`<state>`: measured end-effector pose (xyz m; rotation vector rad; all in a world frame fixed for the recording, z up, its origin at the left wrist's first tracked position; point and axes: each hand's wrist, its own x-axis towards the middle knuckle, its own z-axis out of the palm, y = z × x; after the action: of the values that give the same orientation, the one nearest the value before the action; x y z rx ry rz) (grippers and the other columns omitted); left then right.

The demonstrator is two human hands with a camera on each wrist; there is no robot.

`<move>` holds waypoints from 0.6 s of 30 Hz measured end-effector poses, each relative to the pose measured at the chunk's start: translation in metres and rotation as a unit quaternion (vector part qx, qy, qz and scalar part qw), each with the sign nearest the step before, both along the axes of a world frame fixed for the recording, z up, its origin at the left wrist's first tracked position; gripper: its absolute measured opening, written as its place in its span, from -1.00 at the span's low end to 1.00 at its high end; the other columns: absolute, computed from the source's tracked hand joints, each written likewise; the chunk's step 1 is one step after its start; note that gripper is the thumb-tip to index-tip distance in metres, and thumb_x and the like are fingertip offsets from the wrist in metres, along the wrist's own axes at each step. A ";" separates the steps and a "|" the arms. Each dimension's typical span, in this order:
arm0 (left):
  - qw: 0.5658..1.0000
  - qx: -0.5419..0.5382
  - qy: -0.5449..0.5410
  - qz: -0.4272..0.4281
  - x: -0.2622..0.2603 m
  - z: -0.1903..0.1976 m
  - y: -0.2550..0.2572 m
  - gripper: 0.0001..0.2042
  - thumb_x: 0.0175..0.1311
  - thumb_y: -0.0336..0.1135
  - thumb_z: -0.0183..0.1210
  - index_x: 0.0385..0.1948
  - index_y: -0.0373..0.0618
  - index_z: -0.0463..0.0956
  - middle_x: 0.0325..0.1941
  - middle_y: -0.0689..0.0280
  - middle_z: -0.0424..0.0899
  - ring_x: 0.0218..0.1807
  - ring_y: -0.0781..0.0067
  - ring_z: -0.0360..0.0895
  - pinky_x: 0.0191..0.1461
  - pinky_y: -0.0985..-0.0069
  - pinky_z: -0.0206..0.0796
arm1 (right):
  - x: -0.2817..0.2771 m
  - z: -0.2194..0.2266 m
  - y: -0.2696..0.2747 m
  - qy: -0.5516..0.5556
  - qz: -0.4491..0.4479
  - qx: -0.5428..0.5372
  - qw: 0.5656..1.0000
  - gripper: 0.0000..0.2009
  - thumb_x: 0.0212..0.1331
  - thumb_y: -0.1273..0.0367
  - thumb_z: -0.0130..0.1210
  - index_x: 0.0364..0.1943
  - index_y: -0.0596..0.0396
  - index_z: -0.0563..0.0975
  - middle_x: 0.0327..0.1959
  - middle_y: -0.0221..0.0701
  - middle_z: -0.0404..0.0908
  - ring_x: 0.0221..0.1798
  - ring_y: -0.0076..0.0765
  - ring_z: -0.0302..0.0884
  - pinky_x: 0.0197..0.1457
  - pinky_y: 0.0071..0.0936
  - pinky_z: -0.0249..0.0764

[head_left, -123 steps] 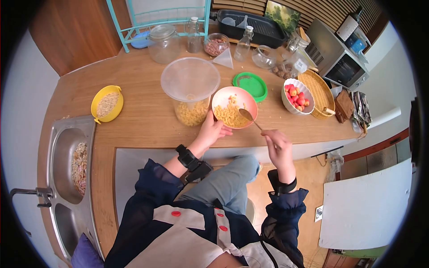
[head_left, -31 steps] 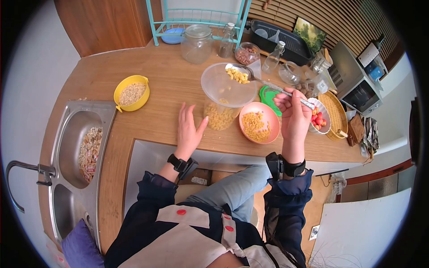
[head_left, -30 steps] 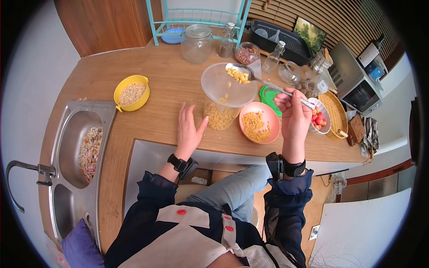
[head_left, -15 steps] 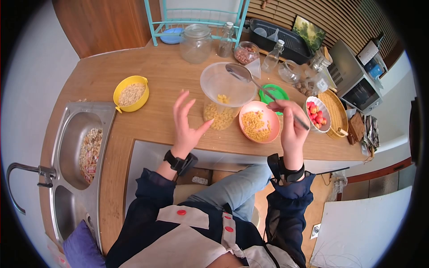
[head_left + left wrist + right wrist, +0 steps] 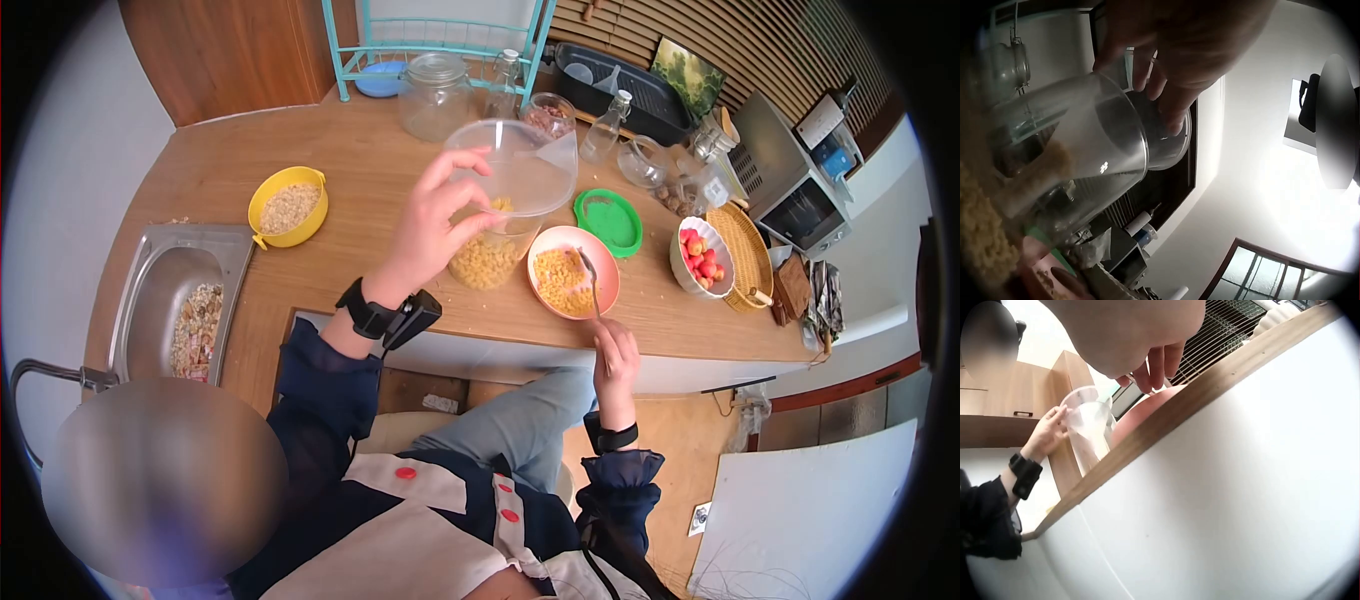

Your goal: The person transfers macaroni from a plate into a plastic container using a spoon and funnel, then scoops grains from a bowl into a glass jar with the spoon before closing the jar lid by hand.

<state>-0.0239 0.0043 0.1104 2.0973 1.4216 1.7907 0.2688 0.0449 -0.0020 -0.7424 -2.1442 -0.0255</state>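
Observation:
In the head view my left hand (image 5: 435,215) holds the rim of a tall clear plastic container (image 5: 530,190), thumb and fingers at its edge. Macaroni (image 5: 485,262) lies in the bottom of that container. My right hand (image 5: 616,360) grips a metal spoon (image 5: 597,292) by its handle. The spoon's bowl end rests among the macaroni in a pink bowl (image 5: 612,278), just right of the container. From the left wrist, the left hand (image 5: 1191,44) reaches over the container's rim. The right wrist view shows the right hand (image 5: 1135,331) above the pink bowl's edge (image 5: 1141,419).
A green lid (image 5: 610,222) lies behind the pink bowl. To its right stand a white bowl of red fruit (image 5: 682,265) and a wicker tray (image 5: 755,255). Glass jars and bottles line the back. A yellow bowl of oats (image 5: 312,222) is by the sink (image 5: 240,262) at left.
The spoon, with macaroni over the container a second ago and bare half a second ago, has dropped into the pink bowl. My left hand has moved from beside the container to its rim.

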 end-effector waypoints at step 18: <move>0.990 -0.086 0.096 -0.057 0.001 0.027 -0.016 -0.80 -0.01 -0.48 0.16 -0.61 -0.29 0.27 -0.21 0.19 0.46 0.09 0.19 0.41 -0.05 0.46 0.29 | -0.005 0.003 0.005 -0.065 -0.005 -0.005 0.998 -0.72 -0.14 0.53 0.12 -0.22 0.12 0.52 -0.37 -0.34 0.49 -0.35 -0.23 0.41 -0.31 -0.34 0.38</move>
<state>-0.0233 -0.0116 0.1376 2.2593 1.4063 1.4034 0.2642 0.0498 0.0013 -0.7758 -2.2647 -0.0697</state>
